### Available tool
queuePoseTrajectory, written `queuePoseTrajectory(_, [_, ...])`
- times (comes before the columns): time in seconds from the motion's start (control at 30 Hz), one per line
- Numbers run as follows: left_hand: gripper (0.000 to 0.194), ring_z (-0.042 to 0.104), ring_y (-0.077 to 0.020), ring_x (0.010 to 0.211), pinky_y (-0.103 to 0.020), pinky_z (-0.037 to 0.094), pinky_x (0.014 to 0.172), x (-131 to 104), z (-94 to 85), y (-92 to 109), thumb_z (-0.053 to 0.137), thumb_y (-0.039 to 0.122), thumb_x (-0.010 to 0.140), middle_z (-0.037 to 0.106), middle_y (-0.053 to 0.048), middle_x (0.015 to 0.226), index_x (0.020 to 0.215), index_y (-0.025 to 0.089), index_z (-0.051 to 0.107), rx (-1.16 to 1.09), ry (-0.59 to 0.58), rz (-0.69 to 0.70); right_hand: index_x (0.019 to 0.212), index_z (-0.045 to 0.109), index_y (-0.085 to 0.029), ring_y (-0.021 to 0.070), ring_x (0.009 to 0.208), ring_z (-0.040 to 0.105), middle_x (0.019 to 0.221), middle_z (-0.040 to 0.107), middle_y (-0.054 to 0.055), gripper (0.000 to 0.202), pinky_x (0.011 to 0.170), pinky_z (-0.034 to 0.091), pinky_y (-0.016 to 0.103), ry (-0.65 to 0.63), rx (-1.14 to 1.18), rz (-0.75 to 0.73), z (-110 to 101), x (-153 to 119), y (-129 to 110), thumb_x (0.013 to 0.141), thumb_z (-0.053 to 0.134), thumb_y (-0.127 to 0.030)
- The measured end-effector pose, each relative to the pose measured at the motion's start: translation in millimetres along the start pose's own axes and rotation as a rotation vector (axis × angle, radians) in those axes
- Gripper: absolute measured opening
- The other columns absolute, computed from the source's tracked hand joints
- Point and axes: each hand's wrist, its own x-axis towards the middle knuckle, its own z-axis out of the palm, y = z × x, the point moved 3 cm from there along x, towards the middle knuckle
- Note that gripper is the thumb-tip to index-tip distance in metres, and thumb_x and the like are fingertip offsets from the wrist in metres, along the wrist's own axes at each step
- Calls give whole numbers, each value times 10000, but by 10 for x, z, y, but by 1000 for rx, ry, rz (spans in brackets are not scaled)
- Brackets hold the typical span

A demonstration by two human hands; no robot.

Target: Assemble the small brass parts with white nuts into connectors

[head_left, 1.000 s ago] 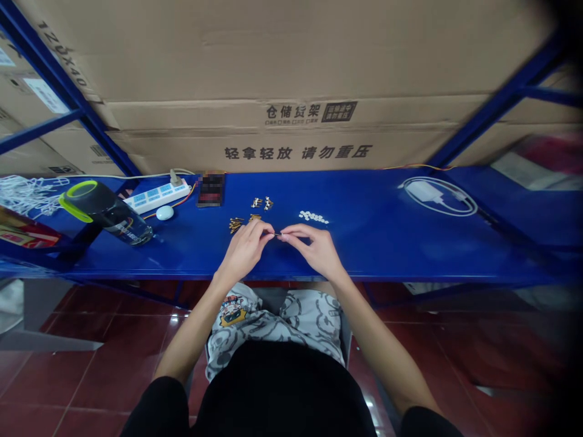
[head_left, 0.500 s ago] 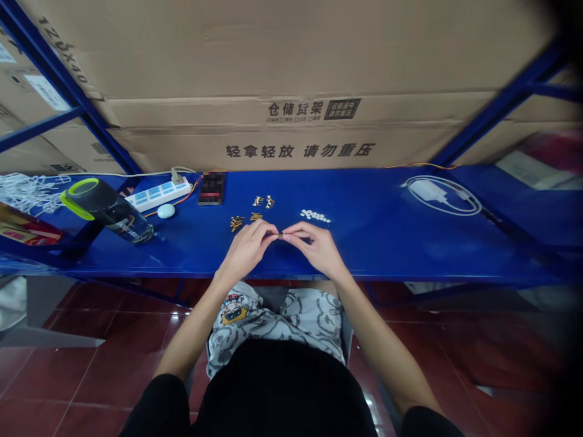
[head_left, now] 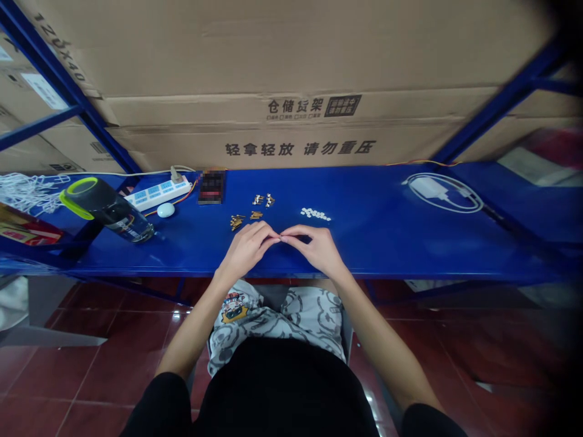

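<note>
My left hand (head_left: 248, 247) and my right hand (head_left: 315, 247) meet fingertip to fingertip above the front part of the blue shelf. Both are closed in a pinch, and the fingers hide whatever small piece is between them. Just beyond my left hand lie brass-coloured screw-like pieces (head_left: 236, 222) and a small pile of short brass-coloured parts (head_left: 256, 215). Farther back are two little groups of white-and-metal pieces (head_left: 258, 199). A cluster of small white pieces (head_left: 314, 213) sits beyond my right hand.
On the left stand a dark bottle (head_left: 113, 209) with a green loop, a white power strip (head_left: 159, 195) and a pale rounded object (head_left: 166, 210). A dark, partly blurred box (head_left: 212, 186) lies behind. A white charger with cable (head_left: 430, 189) rests right. Large cardboard (head_left: 300, 60) backs the shelf (head_left: 373, 243).
The fingertips have come closer together, covering the small dark piece that showed between them before. The piles on the shelf look the same.
</note>
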Motion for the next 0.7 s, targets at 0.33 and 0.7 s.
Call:
queuePoseTrajectory(0.33, [128, 625, -214, 1004, -398, 500, 966, 16, 71, -40, 550, 144, 974, 670, -36, 1059, 1018, 216, 647, 32, -122, -52, 891, 734, -267, 246, 1039, 656, 1114, 740, 44, 141, 949, 504, 439, -87, -283, -142, 73, 18, 67, 959, 618, -313])
queuePoseTrajectory(0.7, [396, 515, -223, 1374, -455, 413, 1165, -27, 175, -116, 448, 63, 978, 577, -74, 1458, 1322, 194, 593, 105, -152, -64, 1315, 651, -281, 297, 1351, 535, 1463, 589, 76, 354, 1100, 425, 546, -146, -548, -114, -106, -44, 217, 1037, 442, -348])
